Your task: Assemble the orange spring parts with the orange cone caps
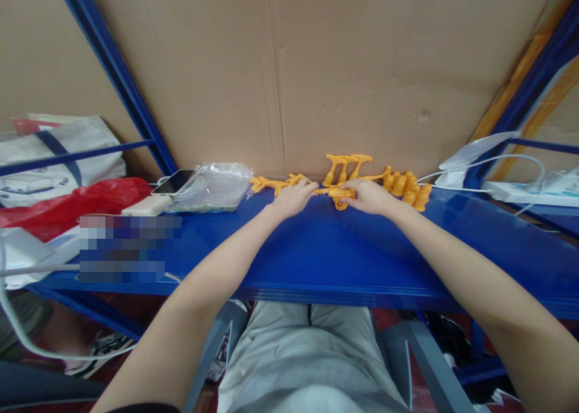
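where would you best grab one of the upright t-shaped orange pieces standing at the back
Probably by its slim stem, just below the flat crossbar, coming from the front. The T-shaped orange pieces stand against the cardboard wall, so the back is blocked, and both the left hand and right hand are already on the orange part in front.

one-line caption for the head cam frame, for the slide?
Both hands, left hand and right hand, grip a small orange plastic part on a blue shelf, more orange parts alongside.
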Tool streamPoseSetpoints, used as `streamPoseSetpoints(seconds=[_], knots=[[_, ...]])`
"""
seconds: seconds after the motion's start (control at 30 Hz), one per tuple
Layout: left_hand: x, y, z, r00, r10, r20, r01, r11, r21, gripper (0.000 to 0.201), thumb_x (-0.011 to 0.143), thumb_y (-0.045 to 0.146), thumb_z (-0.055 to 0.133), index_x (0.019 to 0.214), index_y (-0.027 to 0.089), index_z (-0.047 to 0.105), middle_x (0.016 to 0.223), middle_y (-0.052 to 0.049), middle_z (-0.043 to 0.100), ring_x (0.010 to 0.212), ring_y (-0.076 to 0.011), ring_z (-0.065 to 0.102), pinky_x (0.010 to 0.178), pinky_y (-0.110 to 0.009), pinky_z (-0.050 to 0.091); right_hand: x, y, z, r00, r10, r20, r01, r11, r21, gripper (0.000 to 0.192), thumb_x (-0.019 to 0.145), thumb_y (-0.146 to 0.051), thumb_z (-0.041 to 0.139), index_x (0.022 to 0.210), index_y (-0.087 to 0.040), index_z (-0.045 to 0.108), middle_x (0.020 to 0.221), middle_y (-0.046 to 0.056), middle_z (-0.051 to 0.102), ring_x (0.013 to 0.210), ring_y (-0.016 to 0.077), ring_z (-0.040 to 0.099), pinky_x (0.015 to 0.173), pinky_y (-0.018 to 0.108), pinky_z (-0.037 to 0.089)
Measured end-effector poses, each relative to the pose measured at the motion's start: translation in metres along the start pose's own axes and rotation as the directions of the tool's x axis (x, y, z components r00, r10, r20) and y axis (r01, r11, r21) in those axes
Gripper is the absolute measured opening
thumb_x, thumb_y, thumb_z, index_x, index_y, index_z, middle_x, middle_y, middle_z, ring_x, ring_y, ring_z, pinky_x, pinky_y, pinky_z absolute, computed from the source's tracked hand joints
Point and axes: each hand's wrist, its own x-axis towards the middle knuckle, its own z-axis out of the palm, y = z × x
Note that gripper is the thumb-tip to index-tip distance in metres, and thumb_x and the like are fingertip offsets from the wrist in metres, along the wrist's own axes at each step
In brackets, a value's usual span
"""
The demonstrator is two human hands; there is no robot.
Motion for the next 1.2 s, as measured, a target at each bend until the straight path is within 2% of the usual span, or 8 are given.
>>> streamPoseSetpoints(seconds=[0.23,0.4,0.57,0.73,0.9,1.03,1.13,1.2], knots=[[0.009,-0.01,0.008,0.99,0.11,-0.092,-0.13,0.959,-0.25,0.023,0.101,0.023,0.048,0.109,0.02,0.069,0.115,-0.009,0.07,0.115,-0.0242,0.064,0.106,-0.044,0.051,-0.001,0.002,0.002,0.998,-0.052,-0.021,0.051,0.999,-0.009,0.031,0.089,-0.02,0.064,0.118,-0.018,0.075,0.113,0.013,0.077,0.104,0.0291,0.072,0.093,0.041,0.056],[0.014,-0.016,0.012,0.995,0.053,-0.088,-0.085,0.906,-0.415,0.02,0.097,0.02,0.051,0.099,0.018,0.071,0.109,-0.009,0.069,0.104,-0.0218,0.066,0.098,-0.043,0.055,0.001,0.008,0.003,0.999,-0.031,-0.044,0.032,0.999,0.02,0.031,0.088,-0.016,0.062,0.116,-0.016,0.075,0.112,0.014,0.076,0.104,0.028,0.071,0.093,0.04,0.055],[0.011,-0.015,0.012,0.983,0.112,-0.143,-0.154,0.928,-0.338,0.007,0.09,0.018,0.063,0.094,0.018,0.069,0.105,-0.008,0.07,0.104,-0.023,0.065,0.098,-0.042,0.053,0.003,0.011,0.006,0.998,-0.053,-0.043,0.057,0.994,0.089,0.031,0.085,-0.018,0.066,0.114,-0.018,0.077,0.109,0.012,0.078,0.1,0.0277,0.072,0.091,0.041,0.056],[0.009,-0.015,0.011,0.979,0.121,-0.163,-0.165,0.943,-0.288,0.01,0.095,0.022,0.06,0.095,0.019,0.069,0.104,-0.008,0.07,0.1,-0.0219,0.065,0.094,-0.039,0.053,0.004,0.012,0.008,0.999,0.049,-0.005,-0.046,0.963,0.265,0.029,0.085,-0.027,0.069,0.112,-0.017,0.077,0.099,0.009,0.079,0.085,0.0244,0.073,0.081,0.037,0.059],[0.008,-0.014,0.01,0.98,0.128,-0.152,-0.163,0.954,-0.252,0.011,0.097,0.023,0.059,0.097,0.018,0.069,0.107,-0.009,0.069,0.102,-0.0225,0.066,0.094,-0.038,0.052,0.003,0.018,0.005,0.982,0.158,0.101,-0.188,0.83,0.525,0.035,0.086,-0.027,0.074,0.12,-0.02,0.072,0.101,0.009,0.078,0.085,0.0212,0.075,0.074,0.034,0.063],[0.007,-0.012,0.009,0.981,0.121,-0.15,-0.155,0.959,-0.239,0.013,0.099,0.024,0.058,0.097,0.018,0.07,0.106,-0.009,0.069,0.102,-0.0226,0.066,0.094,-0.038,0.052,0.0,0.022,-0.003,0.967,0.174,0.186,-0.253,0.729,0.636,0.045,0.083,-0.019,0.077,0.126,-0.021,0.067,0.108,0.01,0.078,0.093,0.0201,0.076,0.082,0.034,0.064],[0.007,-0.011,0.008,0.98,0.115,-0.165,-0.152,0.96,-0.233,0.015,0.099,0.026,0.058,0.097,0.018,0.07,0.105,-0.008,0.069,0.1,-0.0224,0.066,0.093,-0.037,0.052,-0.001,0.021,-0.008,0.961,0.191,0.202,-0.278,0.693,0.665,0.031,0.091,-0.025,0.071,0.122,-0.021,0.069,0.108,0.011,0.078,0.092,0.0203,0.077,0.084,0.036,0.065],[0.007,-0.01,0.007,0.978,0.105,-0.182,-0.146,0.962,-0.23,0.014,0.099,0.027,0.059,0.097,0.018,0.07,0.105,-0.008,0.068,0.099,-0.0221,0.066,0.092,-0.036,0.052,-0.001,0.017,-0.009,0.948,0.218,0.231,-0.317,0.674,0.667,0.02,0.099,-0.033,0.062,0.112,-0.02,0.071,0.106,0.012,0.079,0.088,0.0206,0.077,0.083,0.037,0.065]])
